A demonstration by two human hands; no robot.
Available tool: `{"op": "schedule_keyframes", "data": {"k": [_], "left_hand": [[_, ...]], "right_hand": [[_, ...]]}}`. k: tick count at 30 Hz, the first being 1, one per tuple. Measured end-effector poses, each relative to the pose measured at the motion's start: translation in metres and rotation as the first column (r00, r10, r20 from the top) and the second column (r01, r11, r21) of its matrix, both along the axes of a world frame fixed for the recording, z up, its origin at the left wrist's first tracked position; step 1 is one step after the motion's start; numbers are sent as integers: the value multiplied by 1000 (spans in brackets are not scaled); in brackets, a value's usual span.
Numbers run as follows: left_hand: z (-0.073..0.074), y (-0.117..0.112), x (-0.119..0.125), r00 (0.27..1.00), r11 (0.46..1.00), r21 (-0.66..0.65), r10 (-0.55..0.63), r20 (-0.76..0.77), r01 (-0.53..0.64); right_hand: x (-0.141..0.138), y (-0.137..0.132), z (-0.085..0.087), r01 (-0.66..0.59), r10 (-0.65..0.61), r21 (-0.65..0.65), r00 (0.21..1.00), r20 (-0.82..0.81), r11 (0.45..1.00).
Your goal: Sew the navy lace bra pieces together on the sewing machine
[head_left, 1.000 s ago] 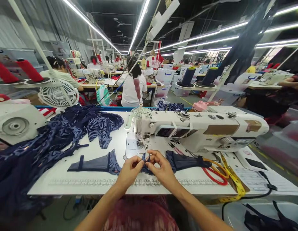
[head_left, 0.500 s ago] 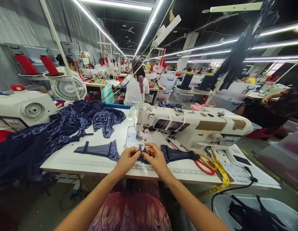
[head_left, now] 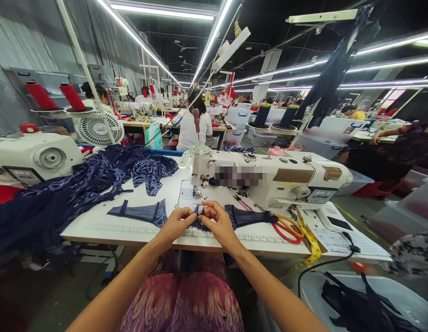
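My left hand (head_left: 175, 224) and my right hand (head_left: 215, 221) meet in front of the white sewing machine (head_left: 269, 177), both pinching a small navy fabric piece (head_left: 199, 211) between the fingertips. The piece trails right into a dark blue cut part (head_left: 248, 216) lying on the white table (head_left: 131, 230). The machine's needle area (head_left: 197, 192) is just beyond my fingers. Another navy cut piece (head_left: 137, 212) lies flat to the left of my left hand.
A heap of patterned navy cloth (head_left: 79, 184) covers the table's left side. Red-handled scissors (head_left: 286, 230) and a yellow tape measure (head_left: 308, 233) lie to the right. A bin with dark pieces (head_left: 359, 304) stands lower right. Other workers sit at machines behind.
My view has pulled back and tilted slightly, so the table sits higher in frame. Both hands stay together pinching the small navy piece, fingers shifting a little.
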State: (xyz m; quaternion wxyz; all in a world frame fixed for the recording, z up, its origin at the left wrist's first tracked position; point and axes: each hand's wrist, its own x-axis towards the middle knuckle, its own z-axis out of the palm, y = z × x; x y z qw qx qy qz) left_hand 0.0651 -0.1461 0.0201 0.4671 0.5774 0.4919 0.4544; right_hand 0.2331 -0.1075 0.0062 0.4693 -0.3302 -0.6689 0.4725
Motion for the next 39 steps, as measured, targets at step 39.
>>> {"op": "schedule_keyframes", "data": {"k": [39], "left_hand": [[-2, -30, 20, 914, 880, 408, 348, -209, -242]], "right_hand": [[-5, -8, 33, -73, 70, -85, 997, -41, 994]]}}
